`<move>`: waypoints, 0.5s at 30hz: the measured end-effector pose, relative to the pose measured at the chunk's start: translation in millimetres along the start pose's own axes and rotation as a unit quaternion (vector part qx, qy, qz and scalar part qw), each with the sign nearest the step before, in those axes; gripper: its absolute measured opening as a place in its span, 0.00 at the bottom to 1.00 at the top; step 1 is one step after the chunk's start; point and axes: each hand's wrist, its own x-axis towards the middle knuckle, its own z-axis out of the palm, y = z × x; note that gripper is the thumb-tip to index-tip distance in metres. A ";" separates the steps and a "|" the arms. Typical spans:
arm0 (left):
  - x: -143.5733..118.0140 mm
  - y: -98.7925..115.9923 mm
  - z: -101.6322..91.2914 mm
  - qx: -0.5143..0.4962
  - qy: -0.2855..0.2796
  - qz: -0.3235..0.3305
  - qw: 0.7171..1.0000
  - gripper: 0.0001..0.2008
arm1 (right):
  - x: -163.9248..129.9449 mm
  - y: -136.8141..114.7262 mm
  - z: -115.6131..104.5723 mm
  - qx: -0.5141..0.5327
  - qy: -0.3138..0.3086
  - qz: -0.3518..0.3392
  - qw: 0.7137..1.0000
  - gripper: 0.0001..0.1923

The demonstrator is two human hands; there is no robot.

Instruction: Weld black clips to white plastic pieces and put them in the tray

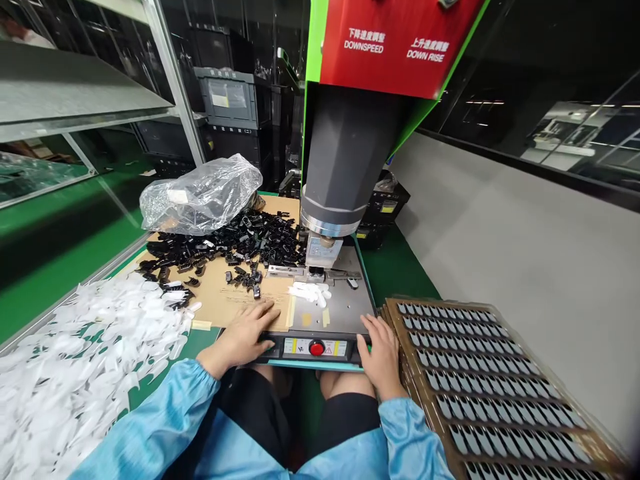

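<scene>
Desk: a green desk (65,267) ran under everything, with a brown cardboard sheet (225,300) laid flat across its middle.
Room: dark crates (230,100) stood stacked behind, a grey shelf (75,93) hung at upper left, and a pale grey wall (525,247) closed off the right side.
Machine: a press (345,167) with a green frame and a red panel reading DOWNSPEED and DOWN RISE stood at centre – its grey cylinder head hung just above a small fixture (320,257) on the metal base plate (345,307).
Loose parts: a heap of small black parts (225,247) lay on the cardboard, a crumpled clear plastic bag (200,193) behind them, and a wide spread of white pieces (75,360) at lower left.
Tray: a stack of brown trays (490,393) sat to the right of the machine, its rows of slots filled with dark pieces.
Hard to make out: the top of the machine was cut off by the frame, the black parts were too small to tell apart, and whatever sat in the fixture was hidden under the head.
Control panel: the machine's front panel (310,348) faced the person – a red round button (317,348) in its middle, yellow labels either side.
Left hand (247,337): rested flat, fingers loosely spread, on the panel's left end, grasping nothing.
Right hand (380,353): lay palm-down over the panel's right end, fingers curled on the edge, holding nothing.
White cluster: a few white pieces (310,292) lay on the base plate, near the fixture.
</scene>
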 end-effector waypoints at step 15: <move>-13.8 -7.1 11.9 0.029 0.024 -0.010 0.999 0.41 | -25.8 30.9 3.0 -0.021 -0.054 -0.029 0.998 0.36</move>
